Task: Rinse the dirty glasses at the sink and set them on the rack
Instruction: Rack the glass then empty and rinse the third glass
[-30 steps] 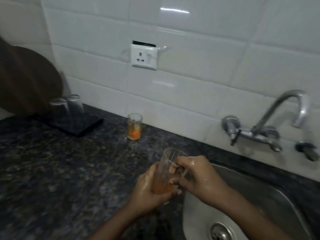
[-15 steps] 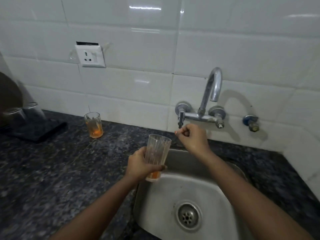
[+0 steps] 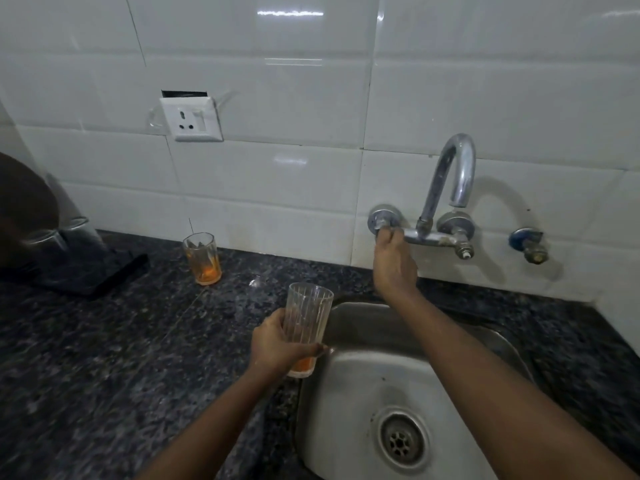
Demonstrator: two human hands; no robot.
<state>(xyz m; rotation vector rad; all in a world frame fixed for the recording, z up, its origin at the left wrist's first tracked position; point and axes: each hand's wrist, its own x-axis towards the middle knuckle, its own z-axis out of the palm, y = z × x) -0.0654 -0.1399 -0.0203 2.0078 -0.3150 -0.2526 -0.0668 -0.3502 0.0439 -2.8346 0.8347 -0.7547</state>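
Head view: the left hand (image 3: 277, 344) grips a ribbed glass (image 3: 306, 318) upright, fingers wrapped round its lower half, at the counter's (image 3: 104, 358) edge where it meets the left rim of the steel sink (image 3: 408, 386). Orange residue sits in the bottom of the glass. The right hand (image 3: 393, 263) reaches up to the wall tap (image 3: 446, 188), its fingers curled on the left tap handle (image 3: 382, 225). A second glass (image 3: 202, 258), also with orange dregs, stands at the back edge of the counter against the tiled wall, below a white socket (image 3: 192, 117). At the back left corner, upturned glasses (image 3: 74, 235) sit on a dark rack (image 3: 86, 275). A blue-capped valve (image 3: 528, 242) sticks out of the wall right of the tap. No brand or writing can be read anywhere.
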